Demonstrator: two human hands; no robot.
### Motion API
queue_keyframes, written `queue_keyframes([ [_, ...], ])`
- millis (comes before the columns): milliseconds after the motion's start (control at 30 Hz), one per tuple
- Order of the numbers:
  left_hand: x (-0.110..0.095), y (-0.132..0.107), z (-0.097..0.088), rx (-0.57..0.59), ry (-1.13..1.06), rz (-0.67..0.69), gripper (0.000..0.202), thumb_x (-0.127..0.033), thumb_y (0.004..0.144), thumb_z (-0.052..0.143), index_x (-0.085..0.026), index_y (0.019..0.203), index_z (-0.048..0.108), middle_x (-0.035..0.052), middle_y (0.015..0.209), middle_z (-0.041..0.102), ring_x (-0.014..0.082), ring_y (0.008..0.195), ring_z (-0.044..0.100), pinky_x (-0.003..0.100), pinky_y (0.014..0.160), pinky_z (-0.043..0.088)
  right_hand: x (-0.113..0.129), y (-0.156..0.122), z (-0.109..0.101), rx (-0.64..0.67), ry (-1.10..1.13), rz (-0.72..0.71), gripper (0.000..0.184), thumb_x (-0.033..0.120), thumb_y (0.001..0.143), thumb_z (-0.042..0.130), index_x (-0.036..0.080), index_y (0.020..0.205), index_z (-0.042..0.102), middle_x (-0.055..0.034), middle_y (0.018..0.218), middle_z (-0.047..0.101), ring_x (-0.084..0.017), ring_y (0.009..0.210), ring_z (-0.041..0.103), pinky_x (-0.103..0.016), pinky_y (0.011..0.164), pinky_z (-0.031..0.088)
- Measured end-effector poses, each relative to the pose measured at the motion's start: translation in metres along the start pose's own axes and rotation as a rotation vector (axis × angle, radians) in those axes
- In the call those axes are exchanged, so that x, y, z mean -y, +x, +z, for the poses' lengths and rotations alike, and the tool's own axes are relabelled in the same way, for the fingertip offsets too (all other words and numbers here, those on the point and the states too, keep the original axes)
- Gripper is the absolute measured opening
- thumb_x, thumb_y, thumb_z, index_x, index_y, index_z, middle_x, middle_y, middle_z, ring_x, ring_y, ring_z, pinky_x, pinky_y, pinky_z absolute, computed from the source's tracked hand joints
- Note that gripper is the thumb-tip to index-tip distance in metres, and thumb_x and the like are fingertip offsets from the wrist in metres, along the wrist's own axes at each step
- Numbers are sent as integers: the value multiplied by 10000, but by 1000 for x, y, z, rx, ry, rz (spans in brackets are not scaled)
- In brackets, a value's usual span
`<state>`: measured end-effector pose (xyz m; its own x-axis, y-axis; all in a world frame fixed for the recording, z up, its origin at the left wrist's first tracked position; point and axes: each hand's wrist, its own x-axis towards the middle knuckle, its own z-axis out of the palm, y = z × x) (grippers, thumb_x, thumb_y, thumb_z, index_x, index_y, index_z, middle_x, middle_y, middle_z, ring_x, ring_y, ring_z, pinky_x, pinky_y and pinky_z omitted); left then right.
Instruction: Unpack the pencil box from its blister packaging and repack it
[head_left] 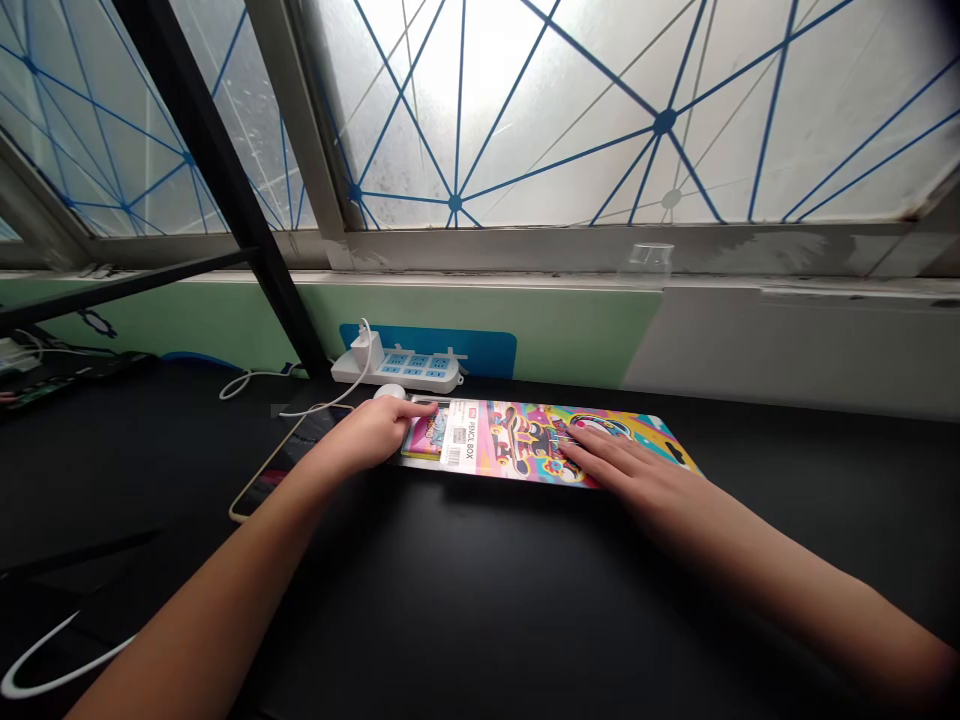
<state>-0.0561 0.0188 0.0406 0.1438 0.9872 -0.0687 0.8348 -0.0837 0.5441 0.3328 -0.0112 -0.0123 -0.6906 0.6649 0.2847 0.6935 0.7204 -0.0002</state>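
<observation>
A colourful flat pencil box pack (pixel 517 440), with cartoon prints and a white label reading "PENCIL BOX", lies lengthwise near the back of the black table. My left hand (pixel 382 428) grips its left end, one digit stretched over the top and the other fingers mostly hidden. Across the right half of the pack, my right hand (pixel 637 465) rests flat with its fingers extended over the printed surface. The pack's right end, with a dark hang hole, shows just beyond that hand.
A white power strip (pixel 401 370) with a plugged-in charger (pixel 367 350) stands behind the pack against the wall. Left of it lies a phone (pixel 281 465), partly under my left forearm. A black metal post (pixel 225 190) rises at the left. A white cable (pixel 330 405) crosses the table.
</observation>
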Motion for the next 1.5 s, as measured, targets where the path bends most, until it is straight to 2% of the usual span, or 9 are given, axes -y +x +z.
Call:
queue_keyframes([
  [100,2,-1,-3,-6,53,-17,451,-250,910,537,-309,1312,734,83,1318,727,304,1064,693,319,890,505,-10,-14,0,-32,3,26,788,101,1001,394,418,1653,86,-26,1662,366,-270,1460,452,-497,1100,514],
  [267,3,-1,-5,-25,87,-20,439,-278,922,537,-298,1312,738,88,1280,739,299,1062,683,303,884,493,-36,-53,-6,-77,-4,4,783,100,978,388,461,1638,173,23,1568,517,-303,1339,591,-521,1096,538],
  [400,5,-1,-4,-21,137,-23,424,-290,944,522,-327,1304,743,90,1260,738,315,1079,683,319,899,489,-56,-75,-7,-92,-23,58,776,102,974,420,472,1629,229,-8,1494,599,-331,1304,616,-527,1220,396],
  [567,-5,-5,6,-169,359,-21,435,-327,1004,441,-340,1346,712,148,1242,694,398,1159,646,479,961,498,-50,-62,-9,-121,-103,63,752,184,997,456,429,1650,175,-64,1523,573,-404,1305,610,-663,1177,378],
  [700,-29,-8,33,-362,398,218,473,-390,1028,459,-210,1431,628,163,1563,492,378,1458,428,514,1178,357,-30,-32,-7,-157,-155,-22,718,178,1036,414,372,1663,124,-62,1613,460,-364,1378,551,-626,1146,433],
  [900,-46,-6,64,-80,314,339,584,-486,1092,283,-196,1583,408,143,1672,339,321,1565,278,588,1238,221,-13,-2,4,-150,-206,-118,809,40,1002,383,285,1666,-8,-104,1593,462,-312,1413,512,-496,1085,534],
  [1000,-44,-6,63,-58,319,334,665,-573,1075,280,-169,1594,385,150,1680,310,319,1575,251,574,1248,205,-28,-16,2,-121,-182,-113,820,41,990,383,309,1666,4,-93,1568,501,-299,1383,548,-483,1050,565],
  [1233,-43,-6,61,-64,323,355,666,-606,1064,290,-198,1570,437,154,1681,307,327,1572,257,557,1242,215,-58,-49,-12,-135,-84,52,678,226,991,477,378,1629,305,-25,1554,539,-372,1341,587,-580,1106,504],
  [1500,-45,-7,60,-35,365,350,653,-581,1079,245,-212,1594,403,151,1688,287,329,1577,242,586,1232,228,-33,-20,1,-52,-158,-26,747,107,1016,405,360,1661,129,-46,1620,440,-293,1446,473,-496,1087,528],
])
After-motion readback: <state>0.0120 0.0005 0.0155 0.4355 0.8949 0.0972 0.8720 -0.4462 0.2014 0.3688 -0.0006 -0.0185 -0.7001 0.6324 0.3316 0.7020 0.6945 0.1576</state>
